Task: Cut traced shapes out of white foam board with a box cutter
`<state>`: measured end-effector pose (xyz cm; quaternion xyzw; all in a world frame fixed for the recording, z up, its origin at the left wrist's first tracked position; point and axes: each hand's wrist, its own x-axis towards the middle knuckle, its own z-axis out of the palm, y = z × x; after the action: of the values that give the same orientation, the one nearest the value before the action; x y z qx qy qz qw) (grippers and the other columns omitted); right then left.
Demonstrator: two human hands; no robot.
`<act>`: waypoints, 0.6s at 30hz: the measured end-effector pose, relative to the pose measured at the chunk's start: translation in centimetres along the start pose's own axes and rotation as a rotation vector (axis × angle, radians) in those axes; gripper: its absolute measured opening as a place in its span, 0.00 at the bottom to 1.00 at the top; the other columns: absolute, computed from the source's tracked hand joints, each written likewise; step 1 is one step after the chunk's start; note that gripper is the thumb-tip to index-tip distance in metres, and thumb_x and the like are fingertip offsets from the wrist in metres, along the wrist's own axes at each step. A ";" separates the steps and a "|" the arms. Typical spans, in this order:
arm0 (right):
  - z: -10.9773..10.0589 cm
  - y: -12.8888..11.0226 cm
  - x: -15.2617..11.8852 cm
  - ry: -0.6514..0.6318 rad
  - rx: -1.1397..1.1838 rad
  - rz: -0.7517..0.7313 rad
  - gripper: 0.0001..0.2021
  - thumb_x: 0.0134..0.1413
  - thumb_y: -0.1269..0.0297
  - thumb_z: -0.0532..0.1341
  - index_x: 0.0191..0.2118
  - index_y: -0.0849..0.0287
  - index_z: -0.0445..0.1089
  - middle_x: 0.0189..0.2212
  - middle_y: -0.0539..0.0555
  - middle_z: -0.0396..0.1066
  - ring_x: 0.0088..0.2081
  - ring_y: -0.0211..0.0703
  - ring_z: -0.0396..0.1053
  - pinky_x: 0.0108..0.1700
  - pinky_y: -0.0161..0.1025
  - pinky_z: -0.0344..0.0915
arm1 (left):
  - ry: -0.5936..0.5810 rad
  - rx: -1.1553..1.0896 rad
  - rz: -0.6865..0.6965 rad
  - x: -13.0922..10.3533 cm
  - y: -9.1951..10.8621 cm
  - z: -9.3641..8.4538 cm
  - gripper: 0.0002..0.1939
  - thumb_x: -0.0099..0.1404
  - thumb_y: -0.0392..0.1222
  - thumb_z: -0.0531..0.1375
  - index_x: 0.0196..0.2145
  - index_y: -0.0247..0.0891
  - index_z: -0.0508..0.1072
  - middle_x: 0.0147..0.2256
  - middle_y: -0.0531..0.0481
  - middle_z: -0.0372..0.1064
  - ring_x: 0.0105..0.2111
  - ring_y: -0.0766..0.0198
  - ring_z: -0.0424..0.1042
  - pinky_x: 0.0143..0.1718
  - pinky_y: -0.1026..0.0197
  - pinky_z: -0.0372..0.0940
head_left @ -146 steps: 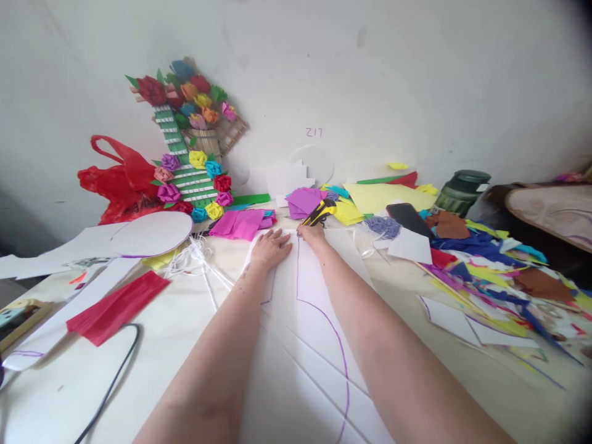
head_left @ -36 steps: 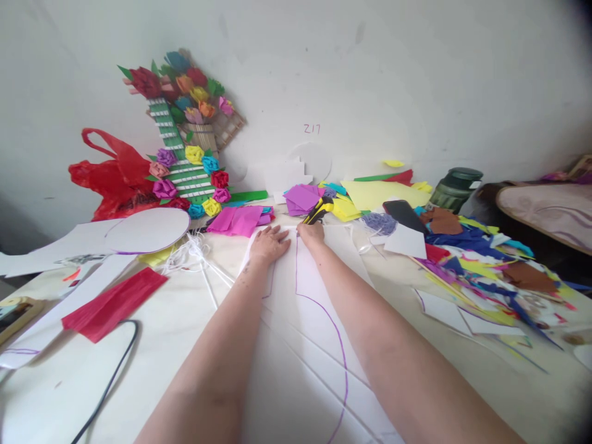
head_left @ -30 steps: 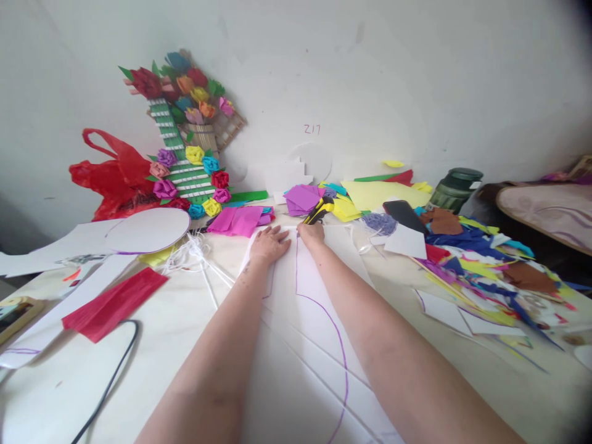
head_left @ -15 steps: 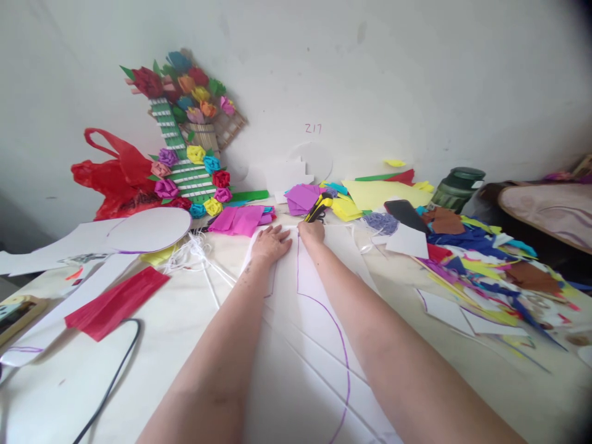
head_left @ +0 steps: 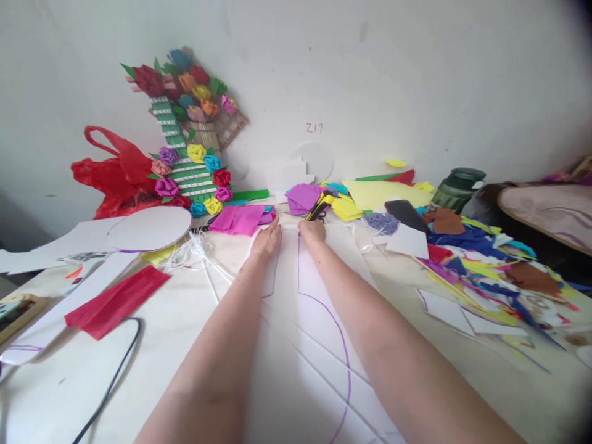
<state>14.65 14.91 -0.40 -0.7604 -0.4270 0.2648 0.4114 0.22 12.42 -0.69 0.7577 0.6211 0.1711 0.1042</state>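
Note:
A large white sheet with a purple curved outline lies on the table in front of me, with thin pale lines running across it. At its far edge my right hand is closed around a yellow and black cutter, whose body sticks up beyond the fist; its blade is hidden. My left hand rests on the far left part of the sheet, turned on its side, the fingers together and pointing away. Purple lines run down the sheet between the two hands.
A decorated piece with paper flowers leans on the wall, beside a red bag. Coloured scraps, a phone and a green bottle are at the right. White string and red paper lie left.
My left hand has tilted from lying flat with spread fingers onto its side, fingers drawn together, uncovering more of the left purple line. My right hand is almost unmoved.

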 end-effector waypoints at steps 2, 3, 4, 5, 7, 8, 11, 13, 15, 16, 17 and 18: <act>-0.1 0.0 0.0 -0.010 -0.013 0.007 0.14 0.40 0.65 0.57 0.36 0.60 0.73 0.35 0.60 0.74 0.43 0.54 0.71 0.45 0.44 0.67 | -0.019 -0.024 -0.034 0.1 -0.1 -0.1 0.30 0.66 0.42 0.43 0.65 0.43 0.43 0.58 0.56 0.58 0.59 0.64 0.55 0.59 0.61 0.49; -0.1 0.0 0.0 -0.015 -0.018 0.008 0.13 0.40 0.65 0.57 0.35 0.60 0.73 0.34 0.60 0.74 0.42 0.53 0.71 0.44 0.44 0.67 | -0.032 -0.025 -0.047 0.1 0.0 -0.1 0.33 0.64 0.42 0.46 0.65 0.43 0.42 0.58 0.57 0.58 0.59 0.63 0.55 0.59 0.61 0.49; -0.2 -0.1 0.1 -0.022 -0.022 0.009 0.13 0.40 0.65 0.57 0.35 0.60 0.73 0.33 0.60 0.74 0.41 0.53 0.72 0.44 0.44 0.67 | -0.042 -0.020 -0.051 0.1 0.0 -0.2 0.35 0.62 0.43 0.49 0.65 0.43 0.42 0.59 0.57 0.57 0.59 0.62 0.54 0.59 0.61 0.49; -0.2 -0.1 0.1 -0.032 -0.025 0.008 0.13 0.40 0.65 0.57 0.34 0.60 0.73 0.32 0.59 0.74 0.40 0.53 0.72 0.43 0.44 0.67 | -0.046 -0.007 -0.045 0.0 0.1 -0.2 0.37 0.61 0.44 0.52 0.65 0.43 0.43 0.59 0.57 0.56 0.60 0.62 0.54 0.59 0.61 0.48; -0.2 -0.1 0.2 -0.044 -0.024 0.005 0.12 0.40 0.65 0.57 0.33 0.60 0.72 0.29 0.59 0.74 0.39 0.52 0.73 0.43 0.44 0.67 | -0.049 0.043 -0.016 -0.2 0.3 -0.2 0.38 0.59 0.49 0.54 0.64 0.42 0.46 0.60 0.53 0.55 0.60 0.60 0.52 0.60 0.61 0.47; -0.1 -0.1 0.3 -0.046 -0.020 0.005 0.12 0.40 0.65 0.57 0.33 0.60 0.72 0.28 0.58 0.74 0.38 0.51 0.73 0.43 0.44 0.67 | -0.050 0.070 0.001 -0.2 0.4 -0.2 0.38 0.58 0.52 0.55 0.64 0.41 0.48 0.60 0.51 0.54 0.61 0.60 0.51 0.61 0.60 0.45; 0.0 -0.1 0.4 -0.037 -0.005 0.005 0.11 0.41 0.65 0.57 0.33 0.60 0.72 0.27 0.58 0.73 0.37 0.51 0.73 0.42 0.44 0.68 | -0.064 0.118 0.038 -0.3 0.5 -0.1 0.37 0.58 0.57 0.54 0.62 0.42 0.52 0.61 0.50 0.52 0.62 0.58 0.47 0.62 0.55 0.41; 0.0 -0.1 0.4 -0.030 -0.002 0.009 0.11 0.41 0.65 0.57 0.33 0.61 0.72 0.27 0.58 0.73 0.37 0.51 0.73 0.41 0.43 0.68 | -0.084 0.126 0.063 -0.3 0.4 0.0 0.35 0.59 0.58 0.52 0.62 0.45 0.53 0.62 0.52 0.50 0.63 0.58 0.45 0.62 0.52 0.40; 0.1 0.0 0.4 -0.021 -0.003 0.010 0.11 0.42 0.65 0.57 0.33 0.61 0.72 0.27 0.58 0.73 0.37 0.51 0.73 0.41 0.43 0.68 | -0.108 0.137 0.079 -0.2 0.4 0.0 0.33 0.61 0.58 0.51 0.61 0.47 0.53 0.63 0.55 0.47 0.63 0.57 0.43 0.62 0.49 0.39; 0.1 0.0 0.4 -0.018 -0.003 0.008 0.11 0.42 0.64 0.57 0.33 0.61 0.72 0.27 0.58 0.73 0.37 0.51 0.73 0.41 0.42 0.68 | -0.118 0.146 0.082 -0.2 0.4 0.1 0.33 0.61 0.59 0.50 0.61 0.48 0.54 0.63 0.55 0.46 0.63 0.56 0.41 0.62 0.47 0.38; 0.2 0.0 0.4 -0.014 -0.002 0.007 0.12 0.42 0.64 0.57 0.34 0.61 0.72 0.27 0.58 0.73 0.37 0.51 0.73 0.41 0.42 0.68 | -0.127 0.156 0.082 -0.1 0.4 0.1 0.32 0.61 0.59 0.49 0.61 0.49 0.54 0.64 0.56 0.45 0.63 0.55 0.40 0.62 0.45 0.37; 0.3 0.1 0.4 -0.013 -0.002 0.006 0.12 0.42 0.64 0.57 0.34 0.61 0.72 0.28 0.58 0.73 0.37 0.50 0.73 0.41 0.42 0.68 | -0.134 0.166 0.079 -0.1 0.4 0.2 0.31 0.62 0.60 0.48 0.61 0.50 0.54 0.64 0.57 0.44 0.64 0.54 0.39 0.61 0.43 0.36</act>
<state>14.69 15.36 -0.63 -0.7604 -0.4275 0.2708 0.4072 0.65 12.22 -0.68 0.7975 0.5942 0.0718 0.0756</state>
